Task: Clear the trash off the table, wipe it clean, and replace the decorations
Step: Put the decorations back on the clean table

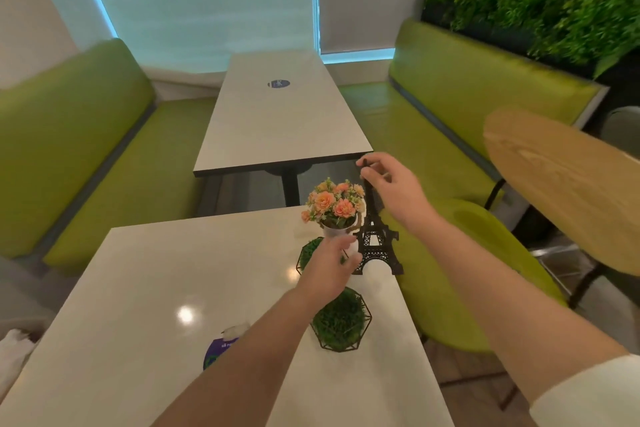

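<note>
The tabletop, white and glossy, carries the decorations grouped near its far right corner. A black tower model stands upright there, close to the right edge. The right hand pinches the tower's thin spire between thumb and fingertips, the other fingers loosely curled above it. Just left of the tower is a white flower pot holding peach and orange artificial flowers. The left hand reaches in from below with its fingers bent around the lower part of the pot; it seems to grip the pot, though the back of the hand hides the fingertips.

Two grass balls in black wire frames sit on the tabletop: one is partly hidden behind the left hand, and the other is nearer, just right of the left forearm.

A round purple sticker is stuck on the tabletop, mostly covered by the left forearm; its writing is too small and blurred to read. A crumpled bit of white tissue lies at the sticker's far edge.

Beyond, a second white table carries a similar dark blue sticker, also unreadable. Green benches flank both sides.
</note>
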